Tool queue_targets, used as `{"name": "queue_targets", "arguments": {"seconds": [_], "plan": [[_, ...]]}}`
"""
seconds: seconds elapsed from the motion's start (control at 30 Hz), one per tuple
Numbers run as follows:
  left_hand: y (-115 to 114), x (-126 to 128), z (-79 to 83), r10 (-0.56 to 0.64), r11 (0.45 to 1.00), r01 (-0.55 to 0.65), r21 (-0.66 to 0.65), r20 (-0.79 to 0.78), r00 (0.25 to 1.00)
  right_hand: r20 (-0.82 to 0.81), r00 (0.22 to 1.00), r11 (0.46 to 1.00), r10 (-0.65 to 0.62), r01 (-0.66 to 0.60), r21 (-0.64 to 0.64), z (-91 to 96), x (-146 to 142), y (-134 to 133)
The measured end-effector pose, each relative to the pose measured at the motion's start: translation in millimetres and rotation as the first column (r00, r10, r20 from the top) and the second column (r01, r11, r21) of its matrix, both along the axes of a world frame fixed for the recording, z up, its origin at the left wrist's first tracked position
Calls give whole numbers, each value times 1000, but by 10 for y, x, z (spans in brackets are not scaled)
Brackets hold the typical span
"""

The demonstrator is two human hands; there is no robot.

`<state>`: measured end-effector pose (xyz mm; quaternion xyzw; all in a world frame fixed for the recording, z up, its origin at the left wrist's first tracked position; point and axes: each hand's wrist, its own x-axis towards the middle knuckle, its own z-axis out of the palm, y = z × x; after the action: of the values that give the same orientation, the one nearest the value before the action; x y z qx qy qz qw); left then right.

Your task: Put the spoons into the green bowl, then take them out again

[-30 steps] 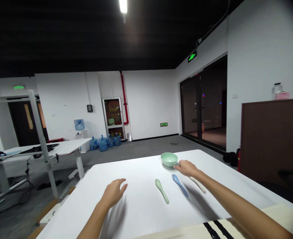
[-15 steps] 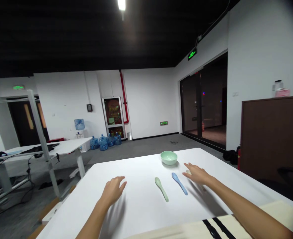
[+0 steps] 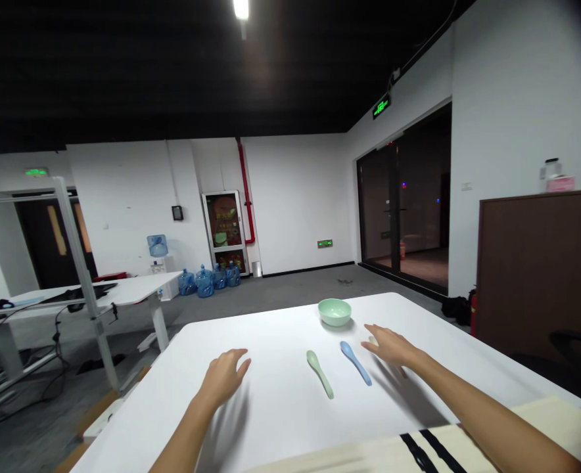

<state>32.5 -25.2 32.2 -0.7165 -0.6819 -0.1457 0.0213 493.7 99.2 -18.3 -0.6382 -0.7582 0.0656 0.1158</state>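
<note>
My right hand (image 3: pixel 390 345) lies flat with fingers stretched out on the white table (image 3: pixel 271 420), covering most of a cream spoon whose tip (image 3: pixel 372 340) shows beside the fingers. Left of it lie a blue spoon (image 3: pixel 355 362) and a green spoon (image 3: pixel 320 373). A pale green bowl (image 3: pixel 334 312) stands beyond them near the far edge. My left hand (image 3: pixel 224 378) rests open on the table at the left, holding nothing.
A second white desk (image 3: pixel 98 295) with a metal frame post (image 3: pixel 81 263) stands at the left. Blue water jugs (image 3: pixel 206 282) sit by the back wall. A dark brown cabinet (image 3: pixel 541 276) is at the right. Striped cloth (image 3: pixel 443 453) lies at the near table edge.
My right hand drew back from beside the bowl to lie over the cream spoon. The left hand stayed put.
</note>
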Motion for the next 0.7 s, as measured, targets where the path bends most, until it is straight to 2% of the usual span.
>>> {"name": "queue_targets", "arguments": {"seconds": [0.27,0.43,0.53,0.7], "plan": [[1,5,4,0,1000,0,-2,-1,1000,-63,997,998,33,-29,62,32,19,-2],[-4,14,13,-4,1000,4,-10,-4,1000,-15,999,993,-52,53,103,85,62,21],[-9,29,22,-8,1000,8,-10,2,1000,45,991,990,-124,120,78,70,116,33],[-27,44,46,-3,1000,3,-26,12,1000,102,972,976,-211,216,-40,-51,241,80]]}}
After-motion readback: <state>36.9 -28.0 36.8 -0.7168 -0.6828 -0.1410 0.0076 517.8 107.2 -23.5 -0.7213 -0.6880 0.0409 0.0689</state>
